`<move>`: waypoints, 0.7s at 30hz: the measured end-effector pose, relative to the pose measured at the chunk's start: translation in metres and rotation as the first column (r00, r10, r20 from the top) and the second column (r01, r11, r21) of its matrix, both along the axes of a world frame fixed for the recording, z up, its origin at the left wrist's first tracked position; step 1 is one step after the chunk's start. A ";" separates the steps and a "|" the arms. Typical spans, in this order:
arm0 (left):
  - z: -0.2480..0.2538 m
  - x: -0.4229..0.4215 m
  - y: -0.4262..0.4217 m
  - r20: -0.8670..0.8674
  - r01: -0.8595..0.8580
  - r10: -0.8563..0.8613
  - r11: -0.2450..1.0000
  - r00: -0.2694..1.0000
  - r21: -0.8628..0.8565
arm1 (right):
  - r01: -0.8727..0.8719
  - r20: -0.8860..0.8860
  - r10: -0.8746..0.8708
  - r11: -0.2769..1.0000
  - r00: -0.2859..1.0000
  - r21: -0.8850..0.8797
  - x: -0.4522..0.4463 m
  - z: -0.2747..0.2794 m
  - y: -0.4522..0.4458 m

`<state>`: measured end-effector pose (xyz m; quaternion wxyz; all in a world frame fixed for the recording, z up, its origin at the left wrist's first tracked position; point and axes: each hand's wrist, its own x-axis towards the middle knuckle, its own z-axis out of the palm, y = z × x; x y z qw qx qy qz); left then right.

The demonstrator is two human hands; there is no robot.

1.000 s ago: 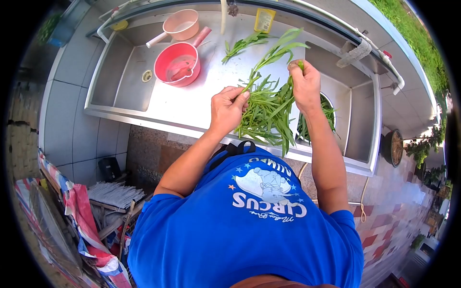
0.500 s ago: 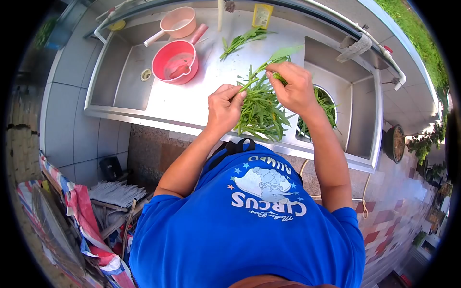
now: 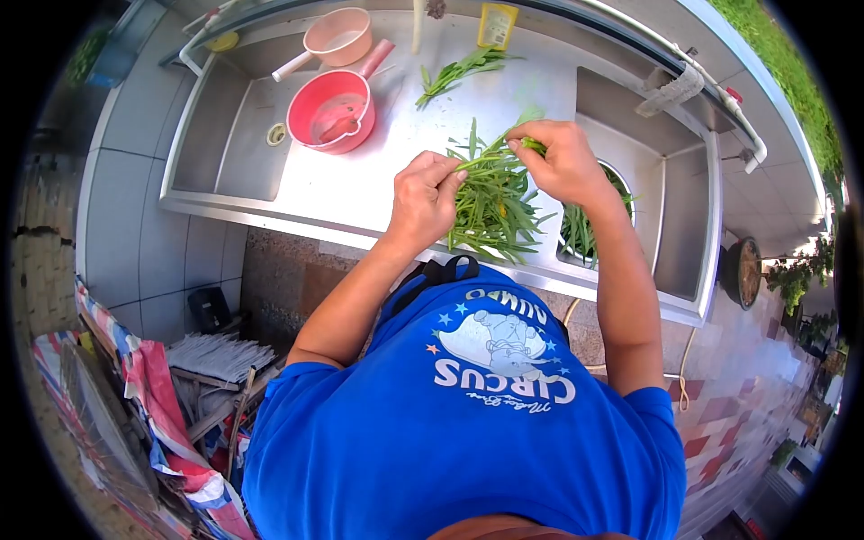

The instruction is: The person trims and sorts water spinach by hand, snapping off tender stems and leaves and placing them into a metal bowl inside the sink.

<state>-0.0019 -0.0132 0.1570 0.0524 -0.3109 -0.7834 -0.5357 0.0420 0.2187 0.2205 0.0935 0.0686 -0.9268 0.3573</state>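
Observation:
Over the steel counter (image 3: 360,193), my left hand (image 3: 427,200) is closed in a pinch on the stem end of a green leafy stalk (image 3: 490,155). My right hand (image 3: 562,160) pinches the same stalk farther along, with a short green piece between its fingers. Beneath and between the hands lies a loose heap of leafy greens (image 3: 495,216). A smaller bunch of greens (image 3: 463,72) rests farther back. To the right, partly hidden by my right forearm, more greens (image 3: 578,232) fill a round container in the right basin.
A red dipper (image 3: 304,114) with something reddish in it and a pale pink dipper (image 3: 340,54) stand at the back left. Behind the small bunch is a yellow packet (image 3: 497,25). Basins lie left (image 3: 247,135) and right (image 3: 679,216). A pipe (image 3: 648,40) runs along the back.
My right hand has come down and left, closer to my left hand, from holding hanging leaves to pinching the stalk. My left hand has barely moved.

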 end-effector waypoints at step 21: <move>-0.006 -0.007 0.010 0.170 0.046 -0.046 0.999 0.984 0.007 | 0.021 0.243 0.096 0.898 0.965 -0.439 0.007 -0.012 0.010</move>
